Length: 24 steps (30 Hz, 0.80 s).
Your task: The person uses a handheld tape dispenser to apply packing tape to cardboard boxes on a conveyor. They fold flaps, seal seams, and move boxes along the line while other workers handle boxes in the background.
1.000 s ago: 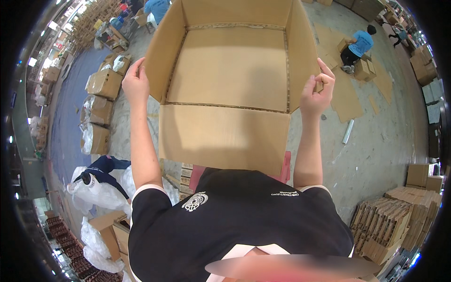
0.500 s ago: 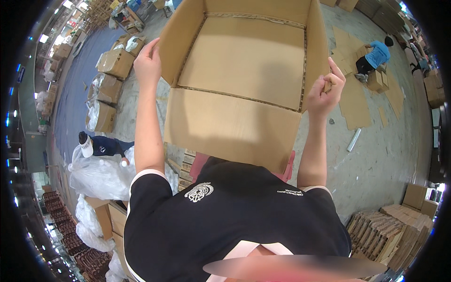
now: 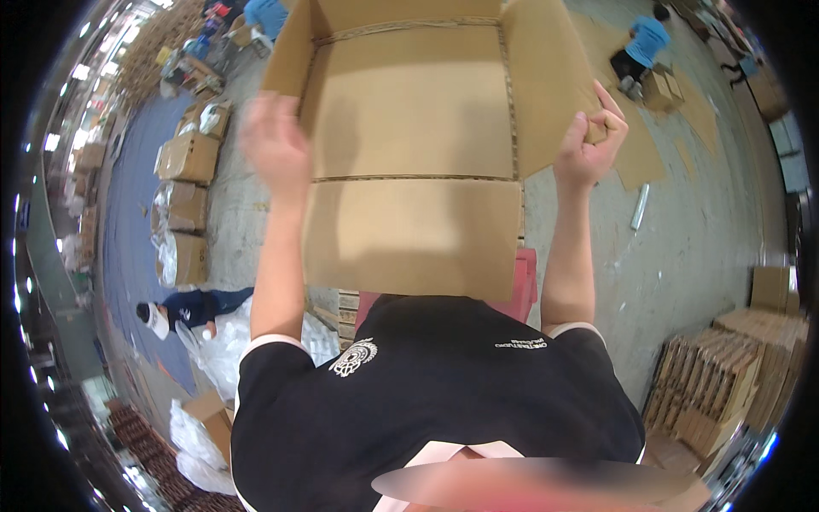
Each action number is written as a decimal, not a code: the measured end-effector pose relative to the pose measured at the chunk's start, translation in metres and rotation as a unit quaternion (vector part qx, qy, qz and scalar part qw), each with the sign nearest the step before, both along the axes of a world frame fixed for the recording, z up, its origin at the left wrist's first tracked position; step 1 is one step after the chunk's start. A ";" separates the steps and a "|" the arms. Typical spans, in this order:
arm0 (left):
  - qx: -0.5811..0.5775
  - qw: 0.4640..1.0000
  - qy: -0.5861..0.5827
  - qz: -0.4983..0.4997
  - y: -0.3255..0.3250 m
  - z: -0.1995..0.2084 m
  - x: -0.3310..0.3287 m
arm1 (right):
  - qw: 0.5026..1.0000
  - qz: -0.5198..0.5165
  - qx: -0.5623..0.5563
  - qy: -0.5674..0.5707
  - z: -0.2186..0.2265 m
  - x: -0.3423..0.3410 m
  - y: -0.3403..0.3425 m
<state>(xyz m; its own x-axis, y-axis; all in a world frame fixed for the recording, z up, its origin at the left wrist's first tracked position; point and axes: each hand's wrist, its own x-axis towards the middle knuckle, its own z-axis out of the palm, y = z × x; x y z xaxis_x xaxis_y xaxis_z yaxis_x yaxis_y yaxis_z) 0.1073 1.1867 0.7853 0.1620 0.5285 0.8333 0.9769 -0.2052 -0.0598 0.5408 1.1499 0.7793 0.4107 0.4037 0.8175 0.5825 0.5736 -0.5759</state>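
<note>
A large open cardboard box (image 3: 409, 102) is in front of me, and I look down into its bare brown inside. Its near flap (image 3: 414, 235) lies folded out toward my chest, over something red (image 3: 524, 277). At the box's left wall is my left hand (image 3: 277, 141), smeared by motion, so its fingers cannot be read. My right hand (image 3: 591, 141) is closed at the edge of the right flap (image 3: 542, 81), index finger stretched along it and the other fingers curled.
Several cartons with clear plastic (image 3: 188, 158) stand in a row at left. A person in dark clothes (image 3: 183, 311) is beside plastic bags (image 3: 222, 354). At far right, a person in blue (image 3: 646, 43) crouches by a carton (image 3: 661, 90). Flat cardboard stacks (image 3: 704, 375) are at lower right.
The box has turned straighter and shifted left in view, and its right flap leans farther outward. My left hand has moved lower and blurred; my right hand stays at the right flap.
</note>
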 end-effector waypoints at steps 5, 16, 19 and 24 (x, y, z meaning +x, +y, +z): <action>-0.384 0.874 0.014 -0.297 0.007 -0.080 0.097 | 0.997 -0.009 0.040 -0.062 0.003 -0.024 0.016; -0.388 0.830 0.082 -0.392 0.070 -0.110 0.086 | 0.999 0.014 0.042 -0.028 -0.002 -0.023 0.031; -0.347 0.843 0.129 -0.391 0.069 -0.108 0.085 | 0.998 0.000 0.037 -0.051 -0.003 -0.025 0.034; -0.204 0.868 0.175 -0.418 0.059 -0.106 0.091 | 0.998 -0.008 0.039 -0.054 -0.002 -0.024 0.032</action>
<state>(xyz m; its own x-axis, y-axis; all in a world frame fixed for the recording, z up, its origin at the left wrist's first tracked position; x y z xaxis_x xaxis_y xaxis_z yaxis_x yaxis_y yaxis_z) 0.1983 1.2461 0.6796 0.8364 0.3428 0.4277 0.4122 -0.9077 -0.0787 0.5170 1.1824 0.7769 0.3238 0.3306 0.8865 0.6483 0.6049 -0.4624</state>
